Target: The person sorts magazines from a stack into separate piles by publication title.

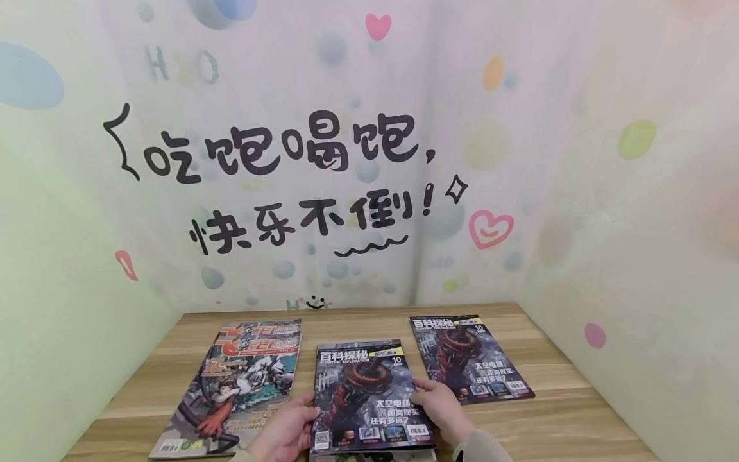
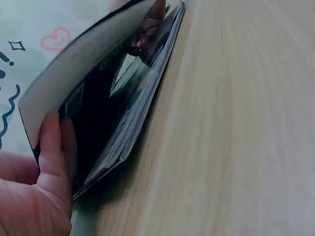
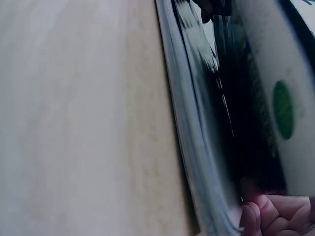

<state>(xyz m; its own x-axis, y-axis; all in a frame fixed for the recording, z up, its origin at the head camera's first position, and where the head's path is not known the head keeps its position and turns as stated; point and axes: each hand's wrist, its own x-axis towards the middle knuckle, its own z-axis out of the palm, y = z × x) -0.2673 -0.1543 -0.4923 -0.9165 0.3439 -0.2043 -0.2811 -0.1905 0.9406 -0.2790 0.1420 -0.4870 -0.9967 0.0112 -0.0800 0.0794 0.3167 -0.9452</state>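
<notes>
Head view: a glossy, dark blue-grey rectangular paper magazine (image 1: 358,394) with a rust-red ring-shaped structure on its cover sits between two hands, near the front middle of a light-brown wood-grain table (image 1: 144,372). The bare left hand (image 1: 288,423) grips one long edge and the bare right hand (image 1: 443,410) the other, both with a narrow hold, fingers curled at the margins. Beneath it lies another rectangular magazine with a dark glossy face and pale page edges (image 2: 140,125); the left wrist view shows a gap between the two, with fingers reaching into it, so the upper one is raised and tilted. To the right, apart from these, a matching dark blue-grey magazine (image 1: 467,359) lies flat. To the left, a pair of overlapping multicoloured paper magazines with orange titles (image 1: 248,385) lies flat. The work looks partway along: the pair at left seems grouped by cover and one copy is placed at right, while the held one is not yet set down and the one under it seems left to deal with. Whether the held one is rising or settling, I cannot tell.
</notes>
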